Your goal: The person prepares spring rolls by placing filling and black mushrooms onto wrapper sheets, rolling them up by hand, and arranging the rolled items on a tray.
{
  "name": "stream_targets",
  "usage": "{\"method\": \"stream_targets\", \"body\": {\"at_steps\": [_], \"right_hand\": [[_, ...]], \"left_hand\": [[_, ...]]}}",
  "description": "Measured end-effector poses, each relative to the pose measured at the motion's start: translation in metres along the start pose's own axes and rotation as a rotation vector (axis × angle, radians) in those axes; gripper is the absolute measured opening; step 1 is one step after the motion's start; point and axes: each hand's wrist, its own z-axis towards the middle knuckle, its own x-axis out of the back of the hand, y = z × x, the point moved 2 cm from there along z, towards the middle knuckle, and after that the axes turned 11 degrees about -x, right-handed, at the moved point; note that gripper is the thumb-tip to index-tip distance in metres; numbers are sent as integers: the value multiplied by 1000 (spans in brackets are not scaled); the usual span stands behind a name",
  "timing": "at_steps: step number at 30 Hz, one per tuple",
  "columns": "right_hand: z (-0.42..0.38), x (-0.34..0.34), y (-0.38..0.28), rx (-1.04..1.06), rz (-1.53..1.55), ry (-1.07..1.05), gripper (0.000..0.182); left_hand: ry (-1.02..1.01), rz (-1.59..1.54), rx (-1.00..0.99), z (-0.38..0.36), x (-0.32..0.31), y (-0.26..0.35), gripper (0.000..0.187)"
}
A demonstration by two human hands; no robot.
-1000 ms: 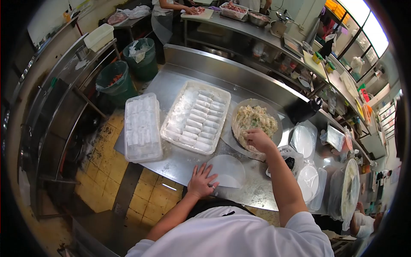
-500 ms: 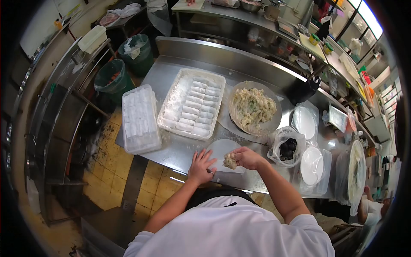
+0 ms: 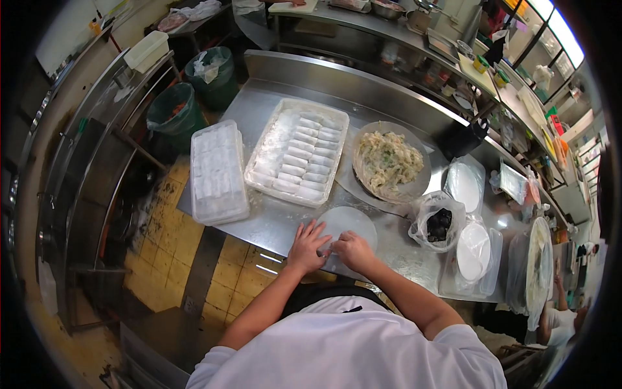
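A round, thin white wrapper sheet [image 3: 355, 223] lies flat on the steel table in front of me. My left hand [image 3: 307, 249] rests on its left edge with the fingers spread. Close beside it, my right hand [image 3: 356, 251] is curled and pressed down over the sheet, closed. The lump of filling seen in it earlier is hidden beneath its fingers. Behind the sheet stands a wide bowl of pale, chunky filling [image 3: 391, 157] with green bits. A white tray [image 3: 275, 139] to the left holds rows of floured rolls [image 3: 299, 152].
A lidded plastic box of rolls [image 3: 218, 172] sits at the table's left end. To the right are a plastic bag with dark contents [image 3: 438, 225] and stacks of white round sheets [image 3: 473, 251] in plastic. Green bins [image 3: 173, 111] stand beyond the left edge. Another person [image 3: 558, 321] is at far right.
My right hand has moved left and down onto the sheet, close to my left hand; the lump of filling has gone out of sight. The whole view has shifted slightly.
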Motion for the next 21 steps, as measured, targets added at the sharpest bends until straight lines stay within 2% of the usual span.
{"method": "stream_targets", "body": {"at_steps": [4, 10, 13, 16, 21], "right_hand": [[-5, 5, 2, -80, -65, 92, 14], [-2, -3, 7, 24, -152, -123, 11], [-3, 4, -6, 30, -262, -117, 16], [-7, 8, -11, -44, -127, -1, 16], [-8, 32, -6, -343, 102, 23, 15]], "left_hand": [[10, -15, 9, 0, 1, 1, 48], [10, -14, 2, 1, 0, 0, 48], [6, -2, -7, 0, -1, -2, 49], [13, -13, -8, 0, -1, -2, 49], [11, -28, 9, 0, 2, 0, 49]]}}
